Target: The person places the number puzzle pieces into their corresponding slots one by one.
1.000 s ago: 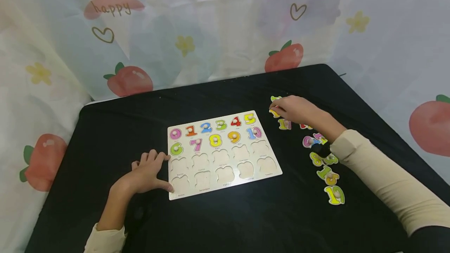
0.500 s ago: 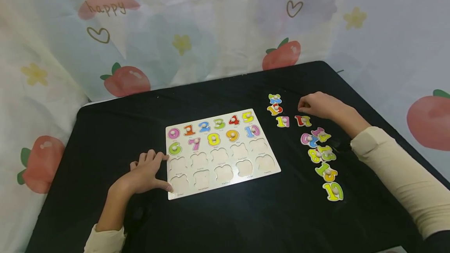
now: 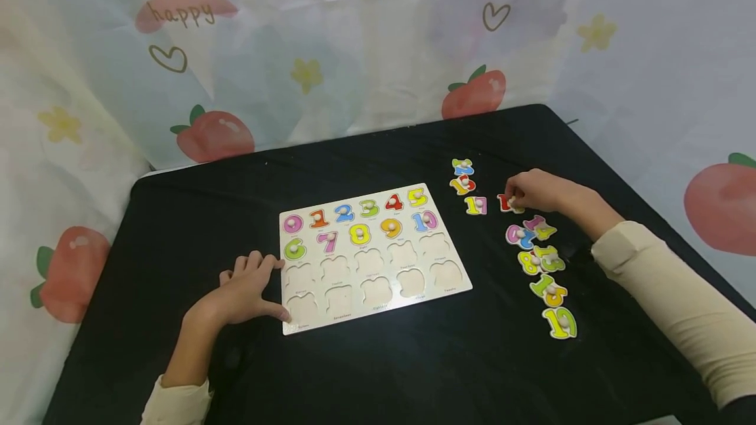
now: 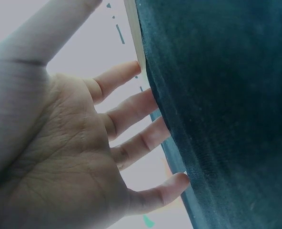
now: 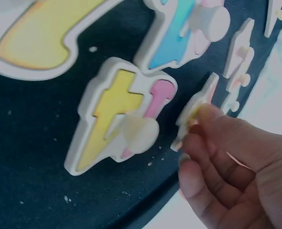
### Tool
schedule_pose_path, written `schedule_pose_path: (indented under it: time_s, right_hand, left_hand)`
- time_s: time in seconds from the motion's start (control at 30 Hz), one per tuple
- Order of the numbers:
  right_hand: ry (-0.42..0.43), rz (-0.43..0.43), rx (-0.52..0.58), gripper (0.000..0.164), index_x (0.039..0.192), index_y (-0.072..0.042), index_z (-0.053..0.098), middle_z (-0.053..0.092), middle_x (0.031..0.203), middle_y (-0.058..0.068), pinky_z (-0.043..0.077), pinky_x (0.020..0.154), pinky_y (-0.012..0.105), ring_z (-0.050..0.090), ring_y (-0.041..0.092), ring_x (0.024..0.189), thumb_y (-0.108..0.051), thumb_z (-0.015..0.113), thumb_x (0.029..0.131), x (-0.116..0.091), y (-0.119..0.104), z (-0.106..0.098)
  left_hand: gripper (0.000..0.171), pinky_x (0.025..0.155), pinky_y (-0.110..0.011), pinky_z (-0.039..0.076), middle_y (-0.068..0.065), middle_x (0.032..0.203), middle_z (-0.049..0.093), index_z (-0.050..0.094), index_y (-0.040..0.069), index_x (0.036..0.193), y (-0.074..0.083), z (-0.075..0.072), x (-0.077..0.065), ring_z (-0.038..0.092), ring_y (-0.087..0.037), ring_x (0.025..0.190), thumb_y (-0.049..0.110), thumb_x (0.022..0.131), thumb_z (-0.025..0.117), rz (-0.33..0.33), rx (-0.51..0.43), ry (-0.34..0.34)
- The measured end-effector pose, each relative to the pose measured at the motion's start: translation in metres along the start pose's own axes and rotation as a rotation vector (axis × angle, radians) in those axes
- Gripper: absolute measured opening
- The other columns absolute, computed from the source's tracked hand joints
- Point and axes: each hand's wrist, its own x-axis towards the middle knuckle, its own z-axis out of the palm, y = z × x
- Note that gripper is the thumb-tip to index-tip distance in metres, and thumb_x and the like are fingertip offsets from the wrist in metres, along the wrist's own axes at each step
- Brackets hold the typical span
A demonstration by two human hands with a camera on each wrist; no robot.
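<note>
A white wooden number puzzle board [image 3: 385, 256] lies mid-table, with knobbed numbers 0 to 10 in its upper rows and bare recesses in its lower rows. My left hand [image 3: 242, 290] rests at the board's left edge, fingers spread and thumb on the near corner; in the left wrist view the fingers [image 4: 136, 112] look fairly straight. To the right of the board, my right hand [image 3: 537, 190] pinches a red and yellow-green number 11 puzzle piece [image 3: 503, 202] between thumb and fingertips. The fingers partly cover that piece. Close by lies the pink and yellow 14 piece [image 5: 115, 112].
Left of the right hand lie a 17 piece [image 3: 475, 206], an orange-red piece [image 3: 462, 184] and a green-blue piece [image 3: 462, 167]. Nearer pieces include a 13 [image 3: 550, 258], a 16 [image 3: 549, 290] and a 19 [image 3: 559, 323]. A black cloth [image 3: 366, 372] covers the table.
My right hand has moved right, away from the far-left pieces, then down onto the 11 piece, which it now pinches. The left hand has stayed at the board's edge.
</note>
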Motion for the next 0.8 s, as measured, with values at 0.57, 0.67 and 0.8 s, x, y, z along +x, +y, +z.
schedule_pose_path:
  time_s: [0.57,0.67,0.8]
  right_hand:
    - [0.107,-0.181,-0.123,0.024,0.074,-0.01,0.054,0.046,0.061,-0.004,0.036,0.053,0.029,0.042,0.01,0.052,-0.024,0.06,0.092,0.02,-0.07,0.015]
    - [0.064,-0.187,-0.137,0.022,0.077,-0.011,0.055,0.046,0.06,-0.004,0.035,0.052,0.028,0.043,0.01,0.052,-0.026,0.06,0.092,0.029,-0.091,0.023]
    - [-0.012,-0.198,-0.147,0.023,0.079,-0.011,0.055,0.047,0.059,-0.003,0.034,0.052,0.026,0.045,0.011,0.053,-0.03,0.061,0.091,0.04,-0.118,0.034]
  left_hand:
    - [0.099,0.071,-0.045,0.031,-0.011,0.106,0.04,0.042,0.007,0.131,0.0,-0.001,0.001,0.035,-0.03,0.097,0.059,0.056,0.081,-0.008,0.003,0.001]
    - [0.098,0.072,-0.047,0.031,-0.012,0.108,0.04,0.042,0.007,0.13,0.001,-0.001,0.001,0.034,-0.031,0.098,0.059,0.057,0.081,-0.008,0.004,-0.009]
    - [0.095,0.073,-0.049,0.031,-0.014,0.111,0.04,0.042,0.006,0.129,0.002,-0.003,0.0,0.034,-0.033,0.1,0.057,0.059,0.081,-0.006,0.001,-0.014]
